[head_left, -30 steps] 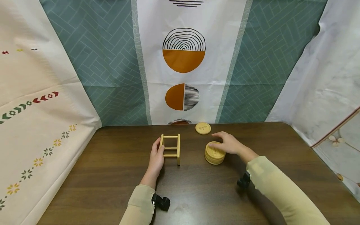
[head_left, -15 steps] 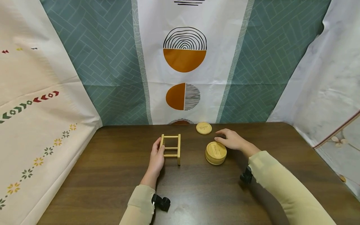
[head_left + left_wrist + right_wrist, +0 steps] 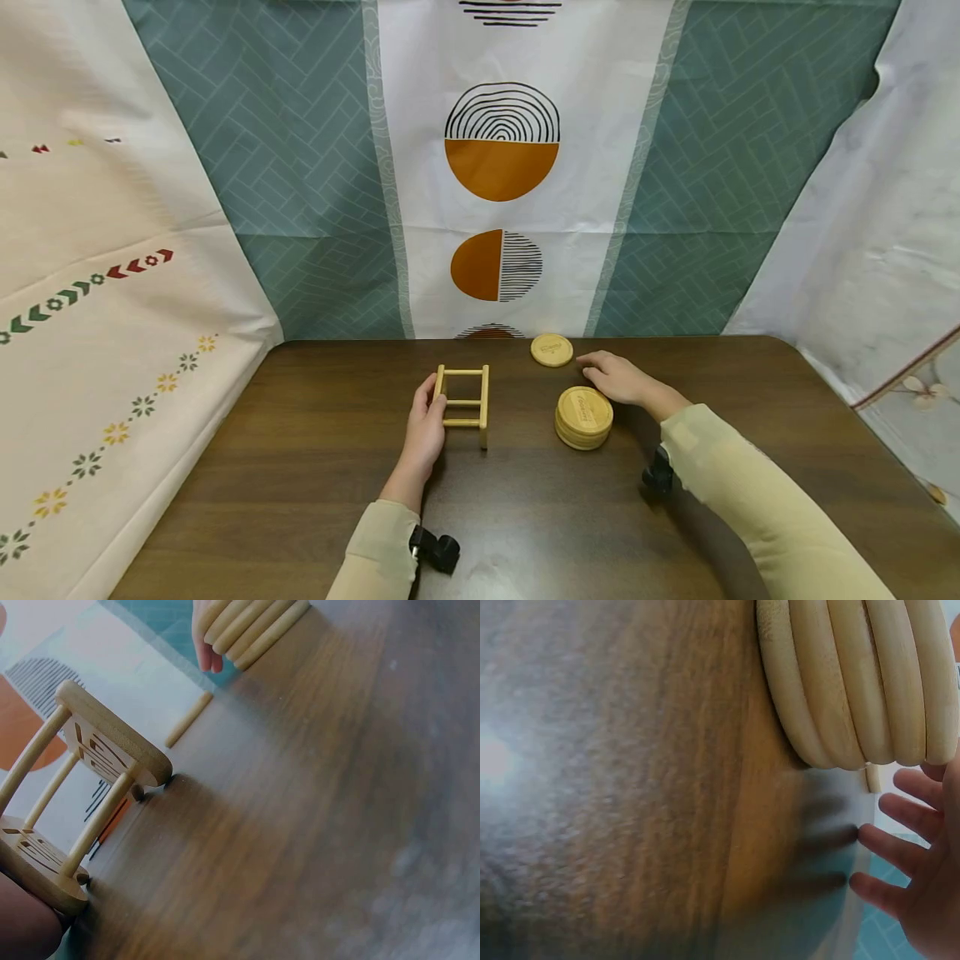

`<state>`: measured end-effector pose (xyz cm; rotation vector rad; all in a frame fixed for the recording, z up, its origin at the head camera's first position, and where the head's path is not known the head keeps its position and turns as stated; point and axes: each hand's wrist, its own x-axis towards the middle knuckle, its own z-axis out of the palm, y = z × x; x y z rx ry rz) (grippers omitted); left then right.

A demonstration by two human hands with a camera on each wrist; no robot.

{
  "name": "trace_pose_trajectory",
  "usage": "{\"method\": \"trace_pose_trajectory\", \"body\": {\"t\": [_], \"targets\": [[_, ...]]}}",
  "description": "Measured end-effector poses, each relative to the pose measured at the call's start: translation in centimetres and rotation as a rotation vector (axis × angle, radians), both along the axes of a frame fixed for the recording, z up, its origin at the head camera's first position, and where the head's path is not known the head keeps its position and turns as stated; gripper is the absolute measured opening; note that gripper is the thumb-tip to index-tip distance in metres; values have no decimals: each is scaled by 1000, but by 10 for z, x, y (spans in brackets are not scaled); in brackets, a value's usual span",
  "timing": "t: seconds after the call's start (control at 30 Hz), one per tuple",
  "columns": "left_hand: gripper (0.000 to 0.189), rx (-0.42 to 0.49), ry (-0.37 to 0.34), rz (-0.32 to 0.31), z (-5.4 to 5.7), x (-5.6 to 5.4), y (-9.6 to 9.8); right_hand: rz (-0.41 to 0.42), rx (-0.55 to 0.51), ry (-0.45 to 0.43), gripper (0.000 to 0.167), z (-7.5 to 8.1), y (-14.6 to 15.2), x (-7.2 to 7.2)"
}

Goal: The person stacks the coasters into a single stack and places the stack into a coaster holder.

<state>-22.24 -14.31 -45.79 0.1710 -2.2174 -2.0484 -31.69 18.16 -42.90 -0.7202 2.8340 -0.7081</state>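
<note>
My left hand (image 3: 425, 425) grips the left side of a small wooden coaster holder (image 3: 484, 408), with two end panels joined by thin rods. In the left wrist view, slots are cut into the panels of the holder (image 3: 112, 739), which stands on the table. To its right is a stack of round wooden coasters (image 3: 584, 417). One more coaster (image 3: 551, 351) lies flat near the back edge. My right hand (image 3: 617, 377) is just behind the stack, fingertips beside the lone coaster, holding nothing. The right wrist view shows its fingers (image 3: 889, 851) spread apart beyond the stack (image 3: 847, 682).
The dark wooden table (image 3: 525, 517) ends at a patterned cloth backdrop (image 3: 322, 208). Light cloths hang at the left (image 3: 135, 333) and right (image 3: 885, 275). A small black camera is strapped to each wrist.
My right hand has lifted off the top of the stack and moved behind it, toward the lone coaster. The left hand keeps its grip on the holder. The head view has shifted slightly.
</note>
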Motion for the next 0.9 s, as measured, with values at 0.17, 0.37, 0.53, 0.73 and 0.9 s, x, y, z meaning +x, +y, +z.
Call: {"method": "trace_pose_trajectory", "body": {"t": [0.17, 0.37, 0.53, 0.73, 0.9], "targets": [[50, 2, 7, 6, 0, 0, 0, 24, 3, -12, 43, 1, -5, -5], [50, 2, -1, -4, 0, 1, -1, 31, 27, -46, 48, 3, -9, -9], [51, 13, -1, -8, 1, 1, 0, 41, 52, -55, 48, 6, -12, -12], [50, 6, -10, -10, 1, 2, 1, 58, 66, -81, 49, 9, -16, -12], [51, 7, -14, -8, 0, 2, 0, 60, 76, -92, 49, 10, -18, -11]]}}
